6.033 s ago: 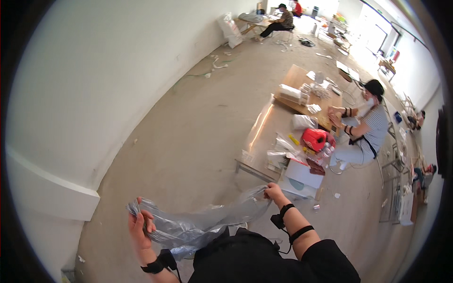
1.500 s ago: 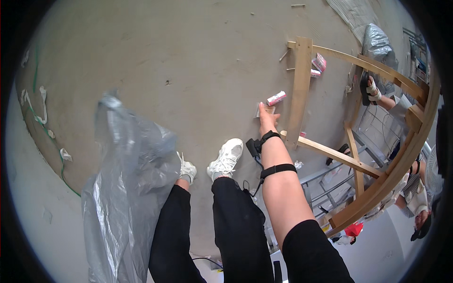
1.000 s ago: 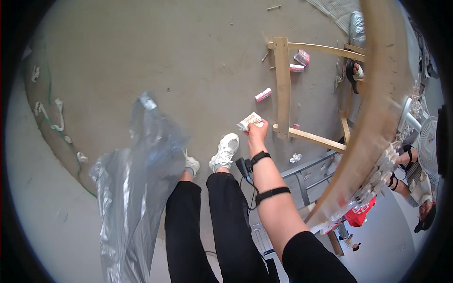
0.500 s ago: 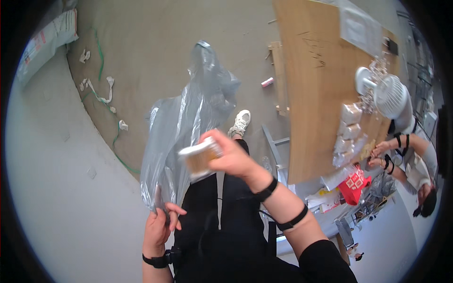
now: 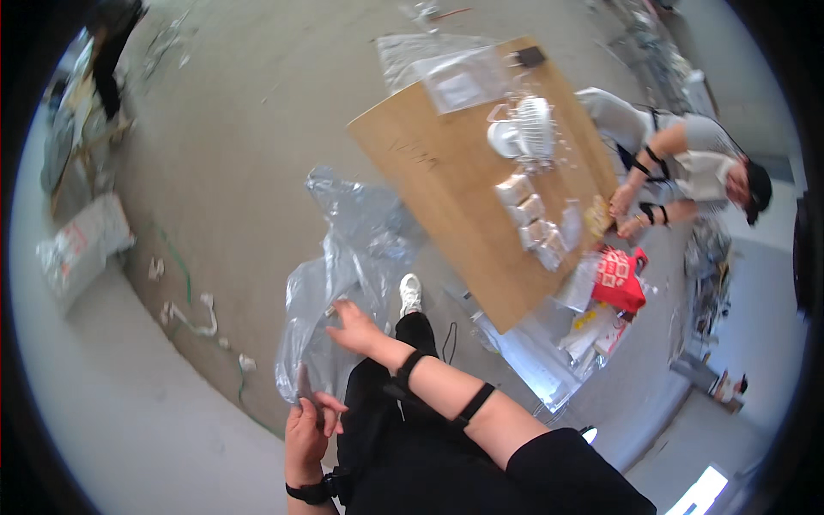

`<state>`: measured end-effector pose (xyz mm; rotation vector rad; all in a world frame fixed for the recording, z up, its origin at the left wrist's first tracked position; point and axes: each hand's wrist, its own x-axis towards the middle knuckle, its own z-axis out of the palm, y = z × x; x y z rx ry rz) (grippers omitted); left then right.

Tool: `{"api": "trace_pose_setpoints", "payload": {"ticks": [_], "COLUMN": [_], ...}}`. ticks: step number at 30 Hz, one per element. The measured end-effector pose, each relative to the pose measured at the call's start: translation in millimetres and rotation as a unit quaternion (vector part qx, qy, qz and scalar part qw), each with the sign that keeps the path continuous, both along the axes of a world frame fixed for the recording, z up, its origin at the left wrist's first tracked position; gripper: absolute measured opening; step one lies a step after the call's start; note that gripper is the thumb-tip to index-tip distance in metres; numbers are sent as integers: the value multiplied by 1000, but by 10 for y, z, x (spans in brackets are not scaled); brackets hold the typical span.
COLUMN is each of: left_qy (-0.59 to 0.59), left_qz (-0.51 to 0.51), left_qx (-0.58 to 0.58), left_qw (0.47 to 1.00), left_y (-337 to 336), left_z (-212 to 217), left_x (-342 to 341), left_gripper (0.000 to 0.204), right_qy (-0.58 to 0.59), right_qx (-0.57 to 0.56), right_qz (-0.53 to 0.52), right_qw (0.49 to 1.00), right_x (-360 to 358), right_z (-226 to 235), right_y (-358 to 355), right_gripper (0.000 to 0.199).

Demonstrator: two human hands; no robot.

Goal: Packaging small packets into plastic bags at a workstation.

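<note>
The left hand (image 5: pixel 309 429) pinches the edge of the grey plastic bag (image 5: pixel 343 266), while the right hand (image 5: pixel 359 330), fingers loosely parted, reaches in at what looks like its opening — a step that seems to call for a steady left grip. Sheer, creased and shiny — the bag hangs left of the wooden tabletop (image 5: pixel 455 206).

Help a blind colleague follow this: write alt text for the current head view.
A person's left hand holds a translucent grey plastic bag; the right hand overlaps it. At right, a black-capped co-worker is at a brown wooden table.
</note>
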<state>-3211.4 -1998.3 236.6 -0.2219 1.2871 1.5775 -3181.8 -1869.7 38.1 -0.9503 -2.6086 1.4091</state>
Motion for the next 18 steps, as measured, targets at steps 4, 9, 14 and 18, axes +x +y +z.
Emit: {"api": "trace_pose_setpoints", "payload": {"ticks": [4, 9, 14, 18], "left_qy": [33, 34, 17, 43], "left_qz": [48, 23, 5, -34], "left_qx": [-26, -69, -141, -193], "left_qw": [998, 997, 990, 980], "left_y": [184, 371, 586, 667], "left_z": [129, 190, -12, -172], "left_x": [-25, 70, 225, 252], "left_gripper": [37, 38, 37, 38], "right_qy": [96, -80, -39, 21], "right_qx": [-214, -84, -74, -221], "right_qz": [-193, -498, -708, -613], "right_qw": [953, 859, 701, 758], "right_x": [635, 2363, 3346, 3310], "right_z": [613, -445, -975, -1055], "right_y": [1202, 2795, 3648, 3934], "right_gripper": [13, 47, 74, 75]}}
